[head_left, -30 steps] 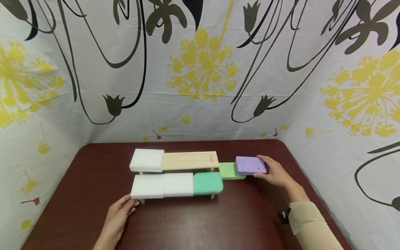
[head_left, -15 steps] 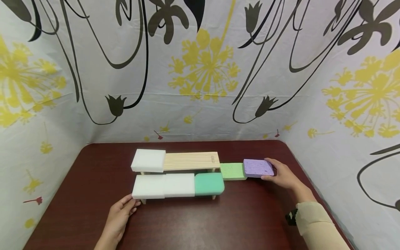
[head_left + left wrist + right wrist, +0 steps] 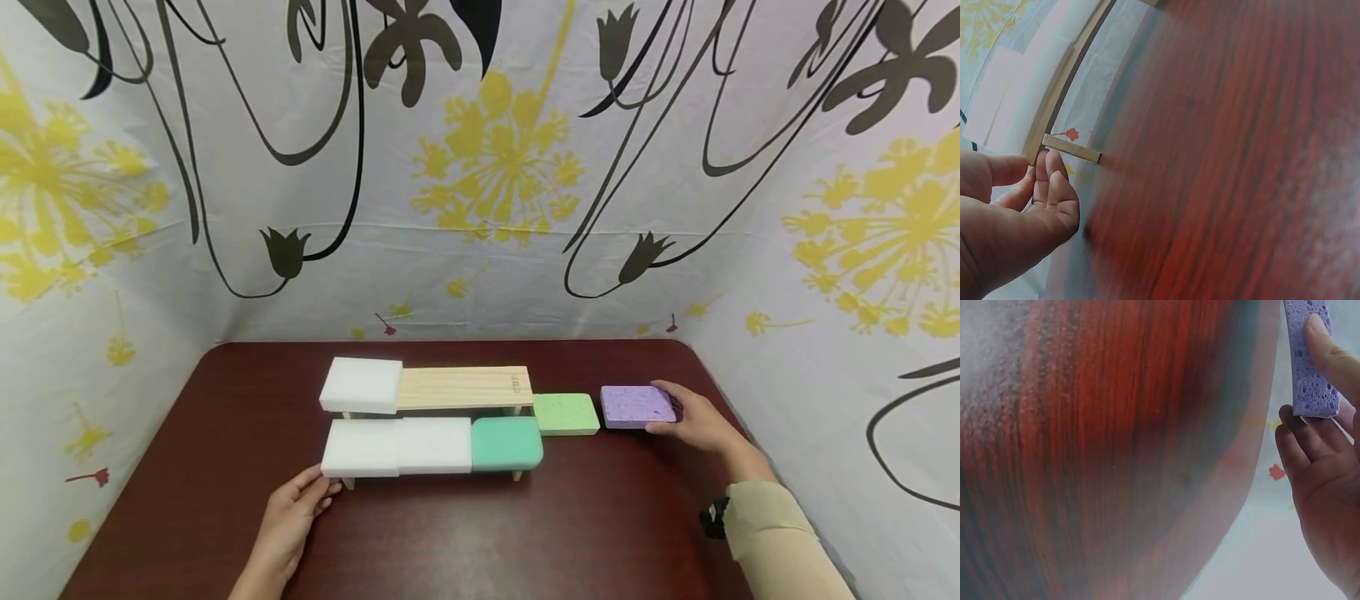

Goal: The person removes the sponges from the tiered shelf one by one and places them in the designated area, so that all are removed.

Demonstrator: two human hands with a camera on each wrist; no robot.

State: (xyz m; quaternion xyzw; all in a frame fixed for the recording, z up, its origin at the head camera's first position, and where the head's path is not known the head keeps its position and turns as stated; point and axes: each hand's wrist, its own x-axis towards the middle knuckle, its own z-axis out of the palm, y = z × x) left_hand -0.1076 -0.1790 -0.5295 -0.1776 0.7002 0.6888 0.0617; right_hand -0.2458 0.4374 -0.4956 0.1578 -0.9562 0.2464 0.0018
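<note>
My right hand [image 3: 697, 423] grips the right end of a purple sponge [image 3: 637, 407], thumb on one side and fingers on the other in the right wrist view. Just left of it, a small gap away, a light green sponge [image 3: 566, 414] lies flat on the table. With my left hand [image 3: 288, 517] I pinch the near left corner of the front wooden stand [image 3: 1063, 84], beside its leg. Across that stand lie a left white block [image 3: 362, 447], a second white block [image 3: 435, 445] and a teal block [image 3: 507, 443], side by side.
Behind stands another low wooden stand [image 3: 465, 387], with a white block [image 3: 362, 384] on its left end and bare wood on the right. All of it is on a dark red-brown table [image 3: 450, 533]. Patterned cloth [image 3: 480, 283] surrounds the table's back and sides.
My right hand has carried the purple sponge to the right, from overlapping the green sponge to apart from it. My left hand keeps its hold on the front stand. The head view has shifted slightly.
</note>
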